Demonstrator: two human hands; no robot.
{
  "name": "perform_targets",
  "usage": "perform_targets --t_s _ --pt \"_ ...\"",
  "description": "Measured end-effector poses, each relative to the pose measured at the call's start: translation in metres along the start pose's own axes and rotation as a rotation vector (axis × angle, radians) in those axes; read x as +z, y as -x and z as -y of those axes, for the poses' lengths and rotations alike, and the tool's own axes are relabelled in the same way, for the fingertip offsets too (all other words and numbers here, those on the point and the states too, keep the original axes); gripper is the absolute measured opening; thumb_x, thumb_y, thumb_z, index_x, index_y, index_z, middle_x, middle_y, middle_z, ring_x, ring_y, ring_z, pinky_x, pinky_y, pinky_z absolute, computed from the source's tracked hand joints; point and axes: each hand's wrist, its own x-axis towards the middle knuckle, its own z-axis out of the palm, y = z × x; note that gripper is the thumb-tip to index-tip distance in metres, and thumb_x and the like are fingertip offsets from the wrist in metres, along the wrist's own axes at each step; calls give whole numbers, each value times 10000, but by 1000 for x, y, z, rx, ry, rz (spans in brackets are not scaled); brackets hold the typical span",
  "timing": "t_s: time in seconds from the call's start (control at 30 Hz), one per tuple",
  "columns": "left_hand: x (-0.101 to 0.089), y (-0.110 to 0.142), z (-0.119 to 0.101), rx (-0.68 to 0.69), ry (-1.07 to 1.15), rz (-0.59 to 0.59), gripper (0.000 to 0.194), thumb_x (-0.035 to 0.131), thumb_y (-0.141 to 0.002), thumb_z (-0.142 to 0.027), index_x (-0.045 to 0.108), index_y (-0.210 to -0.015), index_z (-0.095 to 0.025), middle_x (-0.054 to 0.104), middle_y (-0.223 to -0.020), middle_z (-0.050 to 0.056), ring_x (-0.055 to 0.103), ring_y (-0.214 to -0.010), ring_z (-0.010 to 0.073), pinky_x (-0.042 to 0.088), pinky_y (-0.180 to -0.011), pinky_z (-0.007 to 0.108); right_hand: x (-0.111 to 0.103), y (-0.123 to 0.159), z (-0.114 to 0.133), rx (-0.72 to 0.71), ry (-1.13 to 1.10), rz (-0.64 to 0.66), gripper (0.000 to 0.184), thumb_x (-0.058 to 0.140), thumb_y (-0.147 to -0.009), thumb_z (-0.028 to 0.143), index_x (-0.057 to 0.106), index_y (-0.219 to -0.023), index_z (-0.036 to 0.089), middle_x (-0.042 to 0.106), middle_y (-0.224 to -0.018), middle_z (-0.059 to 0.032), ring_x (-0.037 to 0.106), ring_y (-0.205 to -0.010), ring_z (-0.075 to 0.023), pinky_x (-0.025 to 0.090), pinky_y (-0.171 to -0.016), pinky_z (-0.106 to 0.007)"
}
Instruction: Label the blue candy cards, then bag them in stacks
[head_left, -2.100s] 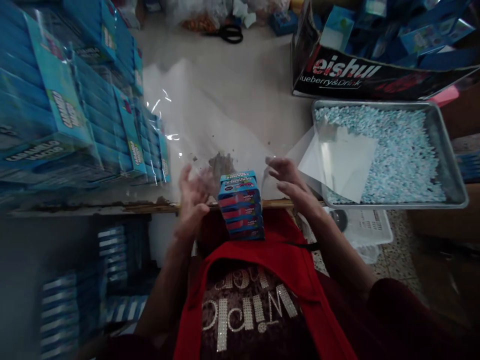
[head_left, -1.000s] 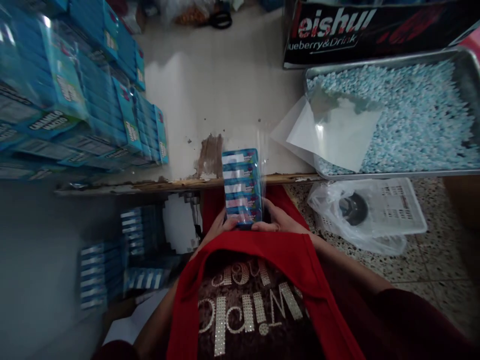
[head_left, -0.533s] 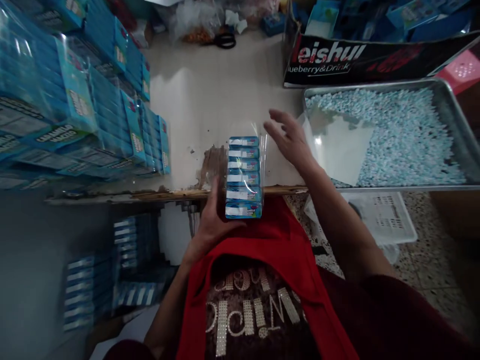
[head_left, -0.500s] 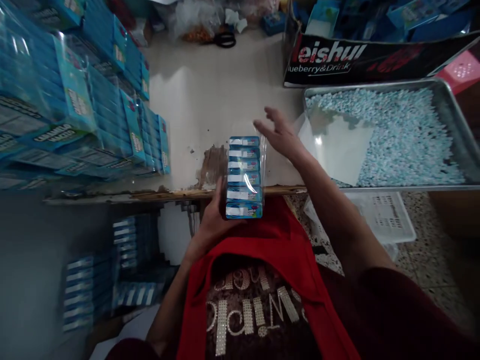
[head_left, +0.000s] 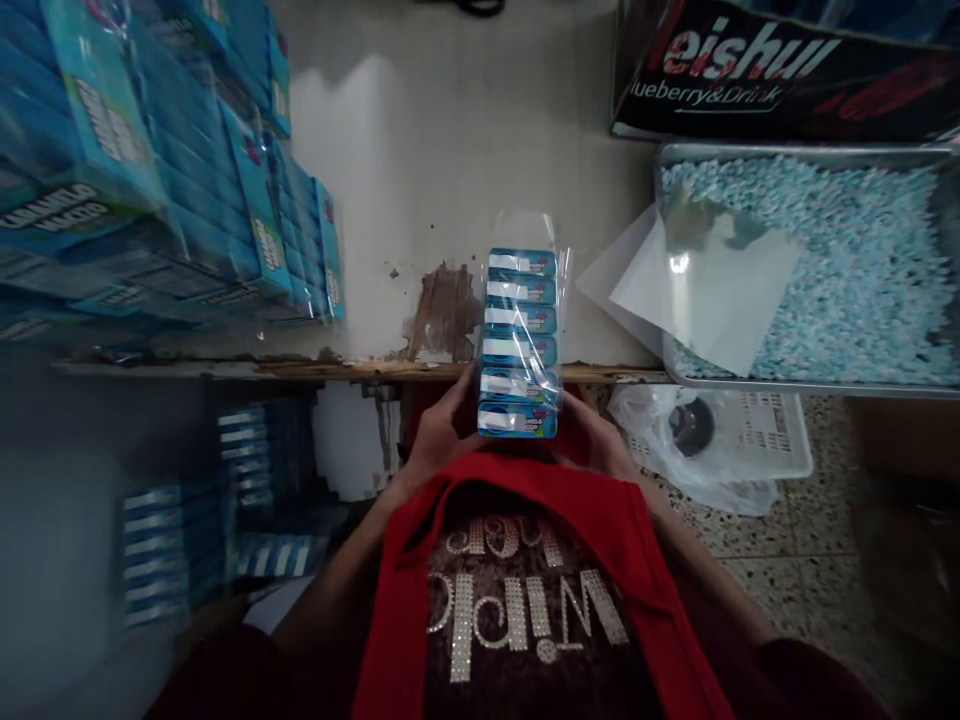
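A pack of small blue candy boxes in clear plastic film stands at the table's front edge, close to my body. Its boxes form one row, with white strips on their faces. My left hand is closed on the pack's near left side. On the near right side, my right hand grips the same pack. Some fingers of both hands are hidden behind the pack and the red apron. Loose film sticks up past the far end and along the right side.
Stacked blue wrapped packs rise at the left. At the right lie a metal tray of small pale-blue candies, a white sheet and a black carton. A white basket and more blue packs are below table level.
My right hand has come down from above the table to the pack's right side. My left hand still holds the pack. The view has shifted nearer the table edge.
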Motion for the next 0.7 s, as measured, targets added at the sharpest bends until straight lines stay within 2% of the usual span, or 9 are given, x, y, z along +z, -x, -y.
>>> perform_targets --t_s 0.07,0.13,0.2,0.3,0.4,0.5,0.57,0.63,0.7 --pt "10 4 0 23 -26 2 937 920 -771 -527 604 -1602 -231 687 -1555 113 643 -1466 356 498 -1278 484 18 2 -8 52 -32 -34 739 855 -845 453 651 -1534 279 747 -1473 -108 719 -1360 -363 568 -1205 -553" --pt "17 7 -3 64 -66 -64 834 897 -795 -514 665 -1540 -222 720 -1508 114 676 -1425 358 528 -1252 474 27 -6 -10 76 9 -117 639 839 -854 480 728 -1451 280 803 -1372 -95 775 -1257 -366 619 -1130 -540" --pt "24 6 -10 82 -97 -142 710 882 -816 -480 728 -1460 -223 774 -1420 101 727 -1350 348 556 -1220 465 28 -16 -9 76 77 -152 541 800 -881 491 778 -1381 285 837 -1290 -83 817 -1142 -358 661 -1032 -505" --pt "34 -2 -23 38 -117 -271 510 868 -844 -420 808 -1304 -209 844 -1235 66 796 -1177 305 603 -1142 429 26 -33 -8 39 169 -201 411 749 -919 503 840 -1244 268 869 -1162 -88 841 -990 -332 671 -927 -453" --pt "46 -16 -29 -13 -76 -381 375 846 -864 -416 840 -1165 -193 863 -1075 36 806 -1010 256 642 -1031 390 26 -50 -12 14 229 -329 323 725 -931 523 866 -1024 247 869 -914 -77 818 -794 -279 645 -791 -387" --pt "52 -26 -27 -13 -2 -450 313 854 -855 -408 841 -1073 -184 855 -1000 32 791 -938 230 655 -965 374 26 -61 -16 28 248 -417 314 764 -893 550 812 -823 248 824 -753 -47 763 -678 -233 595 -691 -343" --pt "47 -26 -27 0 18 -481 324 894 -819 -391 827 -1056 -181 844 -971 36 785 -908 220 658 -939 369 21 -62 -14 33 214 -411 318 811 -853 556 769 -794 247 811 -739 -31 748 -664 -220 585 -670 -335" --pt "36 -24 -34 55 29 -505 479 953 -760 -370 789 -1172 -191 832 -1039 47 787 -952 218 660 -939 367 13 -60 -6 4 147 -395 320 858 -831 540 764 -904 244 820 -794 -23 761 -691 -216 602 -673 -334" --pt "22 -23 -49 190 12 -513 613 991 -727 -349 741 -1271 -217 800 -1172 62 775 -1059 224 652 -976 376 4 -58 6 -96 105 -409 338 879 -844 485 758 -1045 242 832 -875 -26 781 -738 -213 628 -698 -339"
